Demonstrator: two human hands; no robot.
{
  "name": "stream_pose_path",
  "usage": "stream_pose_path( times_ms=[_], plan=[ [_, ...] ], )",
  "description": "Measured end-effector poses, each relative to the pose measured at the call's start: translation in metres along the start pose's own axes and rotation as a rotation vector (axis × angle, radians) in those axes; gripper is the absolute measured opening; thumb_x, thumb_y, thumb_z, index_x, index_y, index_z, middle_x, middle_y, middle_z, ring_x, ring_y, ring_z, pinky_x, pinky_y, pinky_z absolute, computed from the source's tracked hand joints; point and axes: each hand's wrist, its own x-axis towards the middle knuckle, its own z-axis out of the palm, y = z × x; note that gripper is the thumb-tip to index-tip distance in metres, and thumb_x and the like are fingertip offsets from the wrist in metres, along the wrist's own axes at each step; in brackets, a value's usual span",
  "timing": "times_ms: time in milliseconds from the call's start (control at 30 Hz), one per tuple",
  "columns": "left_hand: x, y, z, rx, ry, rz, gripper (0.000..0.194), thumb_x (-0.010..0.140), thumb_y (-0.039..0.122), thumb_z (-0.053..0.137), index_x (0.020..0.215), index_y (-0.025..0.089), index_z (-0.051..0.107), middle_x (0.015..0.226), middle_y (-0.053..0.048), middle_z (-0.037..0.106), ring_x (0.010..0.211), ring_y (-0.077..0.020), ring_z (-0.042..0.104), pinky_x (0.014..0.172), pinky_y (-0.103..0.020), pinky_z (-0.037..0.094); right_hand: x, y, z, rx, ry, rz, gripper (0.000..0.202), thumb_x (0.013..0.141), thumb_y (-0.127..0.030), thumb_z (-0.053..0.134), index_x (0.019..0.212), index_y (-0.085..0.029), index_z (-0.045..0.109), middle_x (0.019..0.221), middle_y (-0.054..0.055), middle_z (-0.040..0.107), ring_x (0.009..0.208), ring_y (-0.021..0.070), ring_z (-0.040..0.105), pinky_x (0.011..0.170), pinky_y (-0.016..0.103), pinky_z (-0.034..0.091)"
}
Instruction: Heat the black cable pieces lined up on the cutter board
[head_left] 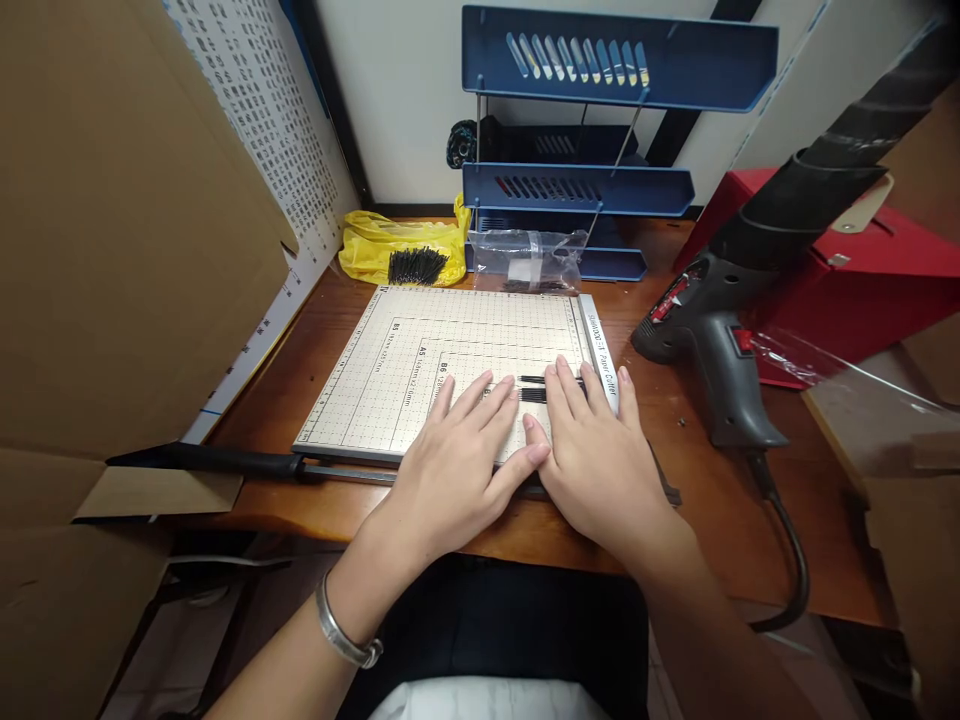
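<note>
A cream paper cutter (360, 385) with printed grid lines lies on the wooden table, its long black handle (247, 462) at the front left. Several thin black strips (533, 395) rest on the board near its right side, partly hidden by the hands. My left hand (465, 455) lies flat at the strips' left ends, fingers stretched out. My right hand (596, 440) rests flat over their right ends, fingers spread. The two thumbs meet at the board's front edge. Whether anything lies under the palms is hidden.
At the back, a yellow bag (367, 245) bears a pile of black pieces (418, 266), beside a clear plastic bag (529, 262) and a blue rack (675, 65). On the right are a heat gun (724, 375) with its cable and a red box (885, 280). Cardboard (135, 200) stands left.
</note>
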Motion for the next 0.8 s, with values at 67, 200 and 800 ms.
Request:
stream_pose_path(
  times_ms=[67, 200, 800],
  plan=[
    [0.0008, 0.0002, 0.0000, 0.010, 0.000, 0.001, 0.066, 0.110, 0.057, 0.022, 0.155, 0.014, 0.046, 0.165, -0.005, 0.040, 0.158, -0.0283, 0.027, 0.130, -0.059, 0.018, -0.0001, 0.0002, 0.0005, 0.000, 0.005, 0.000, 0.066, 0.107, -0.040, 0.020, 0.160, -0.005, 0.037, 0.166, 0.012, 0.031, 0.154, 0.0353, 0.034, 0.130, 0.059, 0.016],
    [0.0024, 0.0012, -0.0007, 0.009, 0.007, -0.003, 0.062, 0.111, 0.055, 0.022, 0.153, 0.019, 0.049, 0.163, -0.003, 0.043, 0.157, -0.0288, 0.029, 0.129, -0.060, 0.020, 0.0002, 0.0005, 0.0023, 0.001, 0.036, -0.007, 0.065, 0.107, -0.039, 0.021, 0.158, -0.005, 0.040, 0.165, 0.012, 0.034, 0.152, 0.0356, 0.035, 0.129, 0.059, 0.017],
    [0.0024, 0.0011, 0.0051, 0.067, 0.037, 0.018, 0.064, 0.110, 0.057, 0.026, 0.154, 0.015, 0.048, 0.164, -0.004, 0.042, 0.156, -0.0305, 0.032, 0.129, -0.057, 0.025, 0.0005, 0.0000, 0.0023, -0.006, 0.027, -0.008, 0.065, 0.106, -0.039, 0.024, 0.159, -0.003, 0.039, 0.165, 0.013, 0.033, 0.153, 0.0359, 0.035, 0.130, 0.056, 0.018]
  ],
)
